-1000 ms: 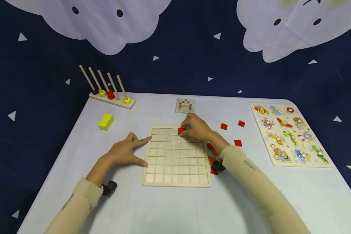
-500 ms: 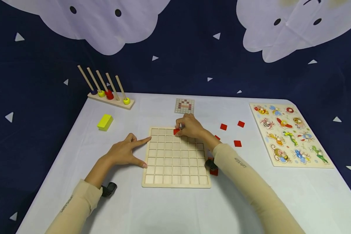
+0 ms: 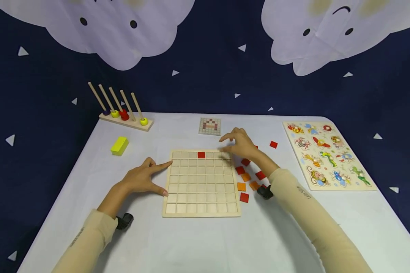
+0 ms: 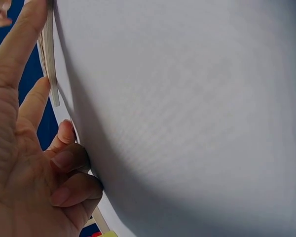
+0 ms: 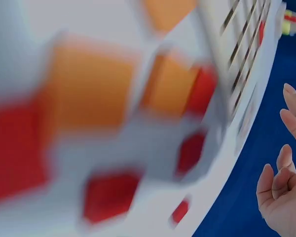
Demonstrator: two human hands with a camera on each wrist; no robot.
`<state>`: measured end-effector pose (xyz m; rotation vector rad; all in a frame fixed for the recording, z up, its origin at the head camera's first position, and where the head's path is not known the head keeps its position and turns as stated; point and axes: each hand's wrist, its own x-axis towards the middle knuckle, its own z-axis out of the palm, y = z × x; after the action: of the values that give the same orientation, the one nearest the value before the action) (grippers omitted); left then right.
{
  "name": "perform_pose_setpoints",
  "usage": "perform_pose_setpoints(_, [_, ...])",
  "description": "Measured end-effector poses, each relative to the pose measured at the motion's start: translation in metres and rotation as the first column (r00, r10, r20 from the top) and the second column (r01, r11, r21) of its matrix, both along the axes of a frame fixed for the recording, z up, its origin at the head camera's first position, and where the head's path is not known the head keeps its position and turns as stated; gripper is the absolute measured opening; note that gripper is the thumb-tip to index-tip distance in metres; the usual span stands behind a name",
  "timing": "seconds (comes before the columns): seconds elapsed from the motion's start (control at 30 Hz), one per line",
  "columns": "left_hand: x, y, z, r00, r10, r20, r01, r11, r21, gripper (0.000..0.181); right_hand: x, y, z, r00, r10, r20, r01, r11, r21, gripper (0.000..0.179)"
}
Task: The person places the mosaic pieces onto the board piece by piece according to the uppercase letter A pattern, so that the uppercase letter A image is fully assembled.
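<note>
A wooden grid board (image 3: 201,217) lies flat on the table, with one red square tile (image 3: 201,154) in a top-row cell. My left hand (image 3: 138,181) rests against the board's left edge, straight index fingertip and thumb tip touching it well apart; the left wrist view shows its other fingers bent. Over the board's top right corner hovers my right hand (image 3: 240,143), holding nothing, its fingers loosely bent and apart. Loose red tiles (image 3: 260,175) and orange tiles (image 3: 241,186) lie right of the board, partly hidden by the right forearm; they look blurred in the right wrist view.
Behind the board lies a small pattern card (image 3: 210,126). A peg stand with coloured beads (image 3: 126,120) and a yellow block (image 3: 119,146) are at the back left. A wooden insect puzzle (image 3: 328,155) covers the right side. A dark cloth (image 3: 225,76) hangs behind the table.
My right hand has slid the red tile left along the top row, let go of it there, and moved away to the right. The left hand stays at the board's edge.
</note>
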<state>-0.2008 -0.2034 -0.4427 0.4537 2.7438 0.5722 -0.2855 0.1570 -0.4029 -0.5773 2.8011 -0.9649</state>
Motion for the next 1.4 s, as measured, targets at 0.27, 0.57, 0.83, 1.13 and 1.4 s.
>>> perform_pose_setpoints(0.27, [0.002, -0.008, 0.000, 1.000, 0.007, 0.003, -0.007, 1.000, -0.002, 0.110, 0.000, 0.063, -0.014, 0.989, -0.135, -0.061, 0.141, 0.982, 0.122, 0.034])
perform_pose_setpoints(0.57, [0.001, -0.008, -0.001, 1.000, 0.000, 0.006, 0.000, 1.000, -0.006, 0.111, -0.002, 0.095, -0.031, 0.980, -0.183, -0.074, 0.192, 0.968, 0.163, 0.035])
perform_pose_setpoints(0.83, [-0.001, -0.004, 0.001, 1.000, -0.005, 0.012, 0.005, 1.000, -0.004, 0.110, -0.003, 0.100, -0.036, 0.975, -0.198, -0.104, 0.214, 0.961, 0.176, 0.030])
perform_pose_setpoints(1.13, [-0.002, -0.004, -0.001, 1.000, -0.013, 0.006, 0.013, 1.000, -0.006, 0.110, -0.001, 0.085, -0.030, 0.975, -0.164, -0.147, 0.182, 0.976, 0.117, 0.030])
perform_pose_setpoints(1.4, [0.000, -0.003, 0.000, 1.000, -0.012, -0.004, 0.012, 1.000, 0.005, 0.110, 0.007, 0.040, -0.015, 0.989, -0.057, -0.135, 0.064, 0.997, 0.045, 0.026])
